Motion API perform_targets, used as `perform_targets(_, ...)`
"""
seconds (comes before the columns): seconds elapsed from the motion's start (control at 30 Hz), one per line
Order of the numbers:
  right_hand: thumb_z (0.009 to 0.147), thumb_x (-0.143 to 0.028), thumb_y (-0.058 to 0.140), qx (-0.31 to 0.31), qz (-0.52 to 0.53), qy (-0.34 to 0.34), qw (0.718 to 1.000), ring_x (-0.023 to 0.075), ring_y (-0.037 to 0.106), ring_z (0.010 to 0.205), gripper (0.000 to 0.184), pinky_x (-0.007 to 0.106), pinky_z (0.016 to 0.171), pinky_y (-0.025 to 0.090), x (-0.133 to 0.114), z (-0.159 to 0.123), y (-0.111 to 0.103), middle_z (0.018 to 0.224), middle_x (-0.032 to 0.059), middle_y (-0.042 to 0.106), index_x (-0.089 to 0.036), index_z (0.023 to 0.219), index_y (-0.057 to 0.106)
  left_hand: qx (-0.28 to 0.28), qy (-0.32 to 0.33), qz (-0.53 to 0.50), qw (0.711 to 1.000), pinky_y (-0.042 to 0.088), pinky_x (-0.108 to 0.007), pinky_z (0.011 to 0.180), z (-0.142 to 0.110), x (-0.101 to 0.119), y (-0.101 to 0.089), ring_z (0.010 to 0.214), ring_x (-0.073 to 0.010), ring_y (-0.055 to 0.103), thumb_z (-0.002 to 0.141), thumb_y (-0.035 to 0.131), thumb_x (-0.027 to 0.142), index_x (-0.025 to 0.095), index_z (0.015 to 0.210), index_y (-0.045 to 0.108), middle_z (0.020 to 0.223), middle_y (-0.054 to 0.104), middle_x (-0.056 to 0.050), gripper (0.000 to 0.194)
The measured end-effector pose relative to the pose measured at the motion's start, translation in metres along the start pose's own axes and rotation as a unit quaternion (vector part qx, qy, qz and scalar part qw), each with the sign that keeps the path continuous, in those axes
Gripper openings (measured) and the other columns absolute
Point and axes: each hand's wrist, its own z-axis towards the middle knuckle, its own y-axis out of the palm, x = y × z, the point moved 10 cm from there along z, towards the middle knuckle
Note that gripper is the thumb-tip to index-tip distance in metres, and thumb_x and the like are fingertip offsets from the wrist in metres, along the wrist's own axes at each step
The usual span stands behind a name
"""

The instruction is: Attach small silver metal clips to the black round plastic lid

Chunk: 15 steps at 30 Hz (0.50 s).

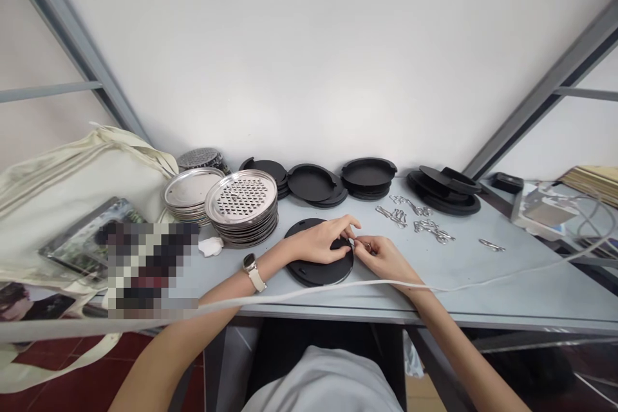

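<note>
A black round disc [313,270] lies flat on the grey table [483,283] in front of me. My left hand [322,241] rests on top of the disc with its fingers curled, pressing at the right edge. My right hand [381,256] meets it there, fingers pinched on a small metal piece [360,245] at the disc's rim. A watch sits on my left wrist. Several loose metal clips [415,217] lie just beyond my right hand.
Stacks of perforated metal plates [241,205] stand at the back left, stacks of black discs [367,176] along the wall. A cream cloth bag [72,180] lies at the left. A white cable [483,286] crosses the front edge; a charger [545,211] sits at the right.
</note>
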Motion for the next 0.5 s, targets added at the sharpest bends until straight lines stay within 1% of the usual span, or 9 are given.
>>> perform_targets(0.17, 0.080, -0.029, 0.039, 0.014, -0.018, -0.017, 1.000, 0.0076, 0.024, 0.052, 0.027, 0.022, 0.048, 0.020, -0.0033, 0.0002, -0.0011, 0.056, -0.0057, 0.024, -0.020, 0.057, 0.029, 0.003, -0.003, 0.021, 1.000, 0.046, -0.032, 0.088, -0.0007, -0.0002, -0.0012, 0.097, -0.0167, 0.057, 0.078, 0.052, 0.009, 0.017, 0.120, 0.038, 0.101, 0.058, -0.008, 0.045)
perform_targets(0.27, 0.081, -0.029, 0.040, 0.026, -0.049, -0.028, 0.998, 0.0081, 0.028, 0.052, 0.025, 0.022, 0.049, 0.023, -0.0054, 0.0005, -0.0001, 0.053, -0.0058, 0.030, -0.019, 0.058, 0.036, 0.010, 0.001, 0.041, 0.999, 0.045, -0.034, 0.091, -0.0012, 0.0002, -0.0031, 0.100, -0.0181, 0.056, 0.077, 0.054, 0.011, 0.017, 0.119, 0.039, 0.104, 0.057, -0.009, 0.045)
perform_targets(0.37, 0.081, -0.029, 0.041, 0.029, -0.057, -0.036, 0.997, 0.0086, 0.030, 0.051, 0.024, 0.023, 0.049, 0.024, -0.0070, 0.0006, 0.0007, 0.052, -0.0054, 0.035, -0.018, 0.060, 0.041, 0.011, -0.006, 0.046, 0.999, 0.044, -0.035, 0.092, -0.0010, -0.0012, -0.0038, 0.101, -0.0186, 0.055, 0.077, 0.054, 0.011, 0.018, 0.119, 0.039, 0.106, 0.056, -0.009, 0.045)
perform_targets(0.43, 0.081, -0.028, 0.041, 0.025, -0.059, -0.037, 0.997, 0.0086, 0.030, 0.051, 0.024, 0.023, 0.049, 0.024, -0.0069, 0.0002, 0.0011, 0.052, -0.0055, 0.035, -0.018, 0.059, 0.041, 0.002, -0.013, 0.037, 0.999, 0.044, -0.034, 0.091, -0.0006, -0.0025, -0.0021, 0.100, -0.0179, 0.056, 0.077, 0.054, 0.010, 0.018, 0.119, 0.038, 0.104, 0.058, -0.008, 0.046)
perform_targets(0.5, 0.081, -0.028, 0.041, 0.022, -0.063, -0.031, 0.997, 0.0084, 0.029, 0.052, 0.025, 0.023, 0.049, 0.023, -0.0056, -0.0005, 0.0006, 0.052, -0.0058, 0.031, -0.019, 0.058, 0.038, -0.006, -0.016, 0.025, 1.000, 0.045, -0.032, 0.089, -0.0002, -0.0030, -0.0003, 0.098, -0.0169, 0.057, 0.078, 0.053, 0.010, 0.017, 0.120, 0.037, 0.101, 0.059, -0.008, 0.046)
